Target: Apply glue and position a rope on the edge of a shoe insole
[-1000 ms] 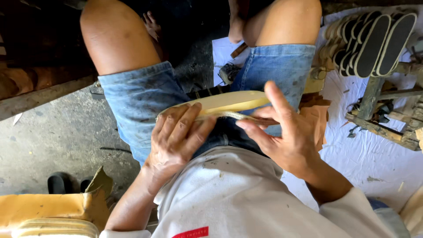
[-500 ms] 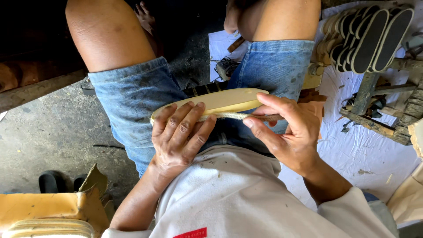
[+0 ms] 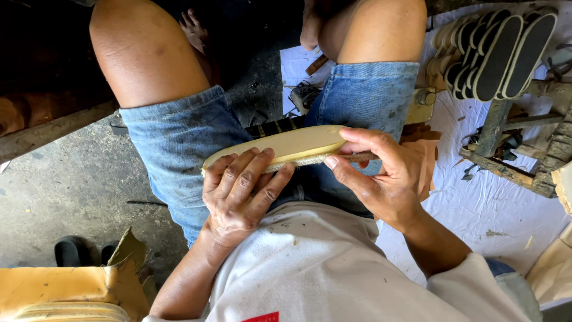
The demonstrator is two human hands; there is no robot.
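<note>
A pale yellow shoe sole (image 3: 292, 145) is held across the lap, over denim shorts (image 3: 179, 143). The left hand (image 3: 238, 194) is laid over its near edge, fingers spread and pressed on it. The right hand (image 3: 381, 176) is closed on the sole's right end, thumb below, fingers on top. A row of dark-soled shoe soles (image 3: 494, 48) is stacked upright on a wooden rack (image 3: 506, 167), upper right.

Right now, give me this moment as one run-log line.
left hand: presses pale shoe sole on lap | right hand: pinches sole's edge strip | nearby: stacked soles on rack, cardboard box
</note>
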